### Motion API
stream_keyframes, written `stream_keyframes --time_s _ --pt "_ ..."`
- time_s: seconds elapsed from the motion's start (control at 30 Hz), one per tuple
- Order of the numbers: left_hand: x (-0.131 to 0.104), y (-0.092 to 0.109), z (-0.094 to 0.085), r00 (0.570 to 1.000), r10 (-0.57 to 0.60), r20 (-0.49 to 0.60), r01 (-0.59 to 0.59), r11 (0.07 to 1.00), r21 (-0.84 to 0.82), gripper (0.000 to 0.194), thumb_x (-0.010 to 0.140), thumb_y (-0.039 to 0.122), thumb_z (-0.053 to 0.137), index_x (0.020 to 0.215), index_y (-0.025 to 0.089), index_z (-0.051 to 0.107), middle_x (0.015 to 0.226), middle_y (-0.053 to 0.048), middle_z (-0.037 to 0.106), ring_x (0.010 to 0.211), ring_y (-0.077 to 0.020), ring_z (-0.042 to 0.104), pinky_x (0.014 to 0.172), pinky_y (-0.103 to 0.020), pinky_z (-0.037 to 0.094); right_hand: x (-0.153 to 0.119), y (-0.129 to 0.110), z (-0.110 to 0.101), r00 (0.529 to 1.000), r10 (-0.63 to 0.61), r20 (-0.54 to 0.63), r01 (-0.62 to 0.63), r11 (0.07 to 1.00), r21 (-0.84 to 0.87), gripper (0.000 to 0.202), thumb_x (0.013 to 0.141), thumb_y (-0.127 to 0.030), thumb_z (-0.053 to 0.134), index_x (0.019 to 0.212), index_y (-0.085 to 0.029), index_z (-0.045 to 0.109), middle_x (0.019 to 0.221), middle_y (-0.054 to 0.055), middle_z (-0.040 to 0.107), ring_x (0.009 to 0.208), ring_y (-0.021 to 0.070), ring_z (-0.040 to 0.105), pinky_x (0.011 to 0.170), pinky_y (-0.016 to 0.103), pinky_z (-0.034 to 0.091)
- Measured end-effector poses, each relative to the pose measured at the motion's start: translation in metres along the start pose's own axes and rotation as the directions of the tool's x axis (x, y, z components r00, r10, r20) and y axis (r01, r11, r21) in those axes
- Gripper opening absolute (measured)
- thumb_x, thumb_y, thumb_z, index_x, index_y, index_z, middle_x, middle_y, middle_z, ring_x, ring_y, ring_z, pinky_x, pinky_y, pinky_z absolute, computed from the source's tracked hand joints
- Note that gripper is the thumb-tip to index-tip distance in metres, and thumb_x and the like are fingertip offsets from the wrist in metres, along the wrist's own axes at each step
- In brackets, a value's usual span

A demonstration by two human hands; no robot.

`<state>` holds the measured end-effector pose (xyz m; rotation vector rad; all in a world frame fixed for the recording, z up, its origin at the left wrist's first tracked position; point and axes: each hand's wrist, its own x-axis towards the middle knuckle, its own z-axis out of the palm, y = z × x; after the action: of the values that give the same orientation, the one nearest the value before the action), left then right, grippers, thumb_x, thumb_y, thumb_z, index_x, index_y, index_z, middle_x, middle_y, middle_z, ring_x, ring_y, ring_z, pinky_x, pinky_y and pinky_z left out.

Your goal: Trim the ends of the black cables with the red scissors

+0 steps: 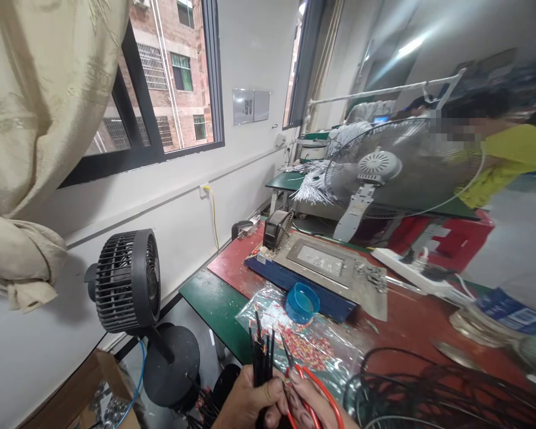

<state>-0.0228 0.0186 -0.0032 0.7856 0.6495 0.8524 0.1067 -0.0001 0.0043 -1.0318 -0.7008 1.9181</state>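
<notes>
At the bottom middle, my left hand (245,400) is closed around an upright bundle of black cables (261,354), whose tips show bits of colour. My right hand (310,400) grips a pair of scissors (325,390) by the red handles, right beside the left hand. The scissor blades point up and to the left, near the cables. Behind both hands lies a clear plastic bag (346,357) with many small red and yellow bits (306,348) on it. A round blue plastic dish (302,302) sits at its far edge.
Beyond the dish stands a blue-sided device (295,286) with a metal top. Coiled black cable (411,387) covers the front right, near a power strip (411,271). A black fan (127,280) stands left, a large fan (379,167) behind. A person in yellow (509,161) is farther back.
</notes>
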Motion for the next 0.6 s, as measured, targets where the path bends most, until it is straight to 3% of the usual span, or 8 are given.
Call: stream_keyframes --time_s 0.2,0.47,0.6 --pt "-0.001 -0.002 0.0 1.0 0.004 0.005 -0.004 1.0 -0.022 0.037 0.064 0.047 0.067 0.058 0.011 0.059 0.037 0.005 0.042 0.031 -0.0035 0.032 0.036 -0.023 0.015 0.001 -0.002 0.007 1.0 0.002 0.023 -0.002 1.0 -0.002 0.051 0.062 -0.066 0.061 0.056 -0.017 0.05 0.037 -0.009 0.035 0.03 0.002 0.028 0.032 0.017 0.02" --pt "0.001 -0.002 0.001 1.0 0.011 0.006 -0.011 1.0 -0.01 0.038 0.063 0.049 0.067 0.058 0.012 0.058 0.037 0.006 0.042 0.031 -0.0029 0.031 0.036 -0.022 0.016 0.009 0.006 -0.007 0.997 -0.081 -0.01 0.079 0.987 -0.138 0.054 0.066 -0.068 0.055 0.052 -0.017 0.048 0.04 -0.004 0.044 0.034 0.0045 0.037 0.034 0.018 0.025" --pt "0.001 -0.002 -0.001 1.0 -0.001 -0.001 0.001 1.0 0.022 0.04 0.064 0.051 0.066 0.057 0.012 0.057 0.035 0.006 0.041 0.031 -0.0035 0.032 0.037 -0.022 0.017 0.009 0.007 -0.007 0.995 -0.092 -0.026 0.088 0.987 -0.135 0.052 0.067 -0.068 0.054 0.056 -0.017 0.05 0.038 -0.006 0.039 0.03 0.0032 0.031 0.031 0.018 0.021"
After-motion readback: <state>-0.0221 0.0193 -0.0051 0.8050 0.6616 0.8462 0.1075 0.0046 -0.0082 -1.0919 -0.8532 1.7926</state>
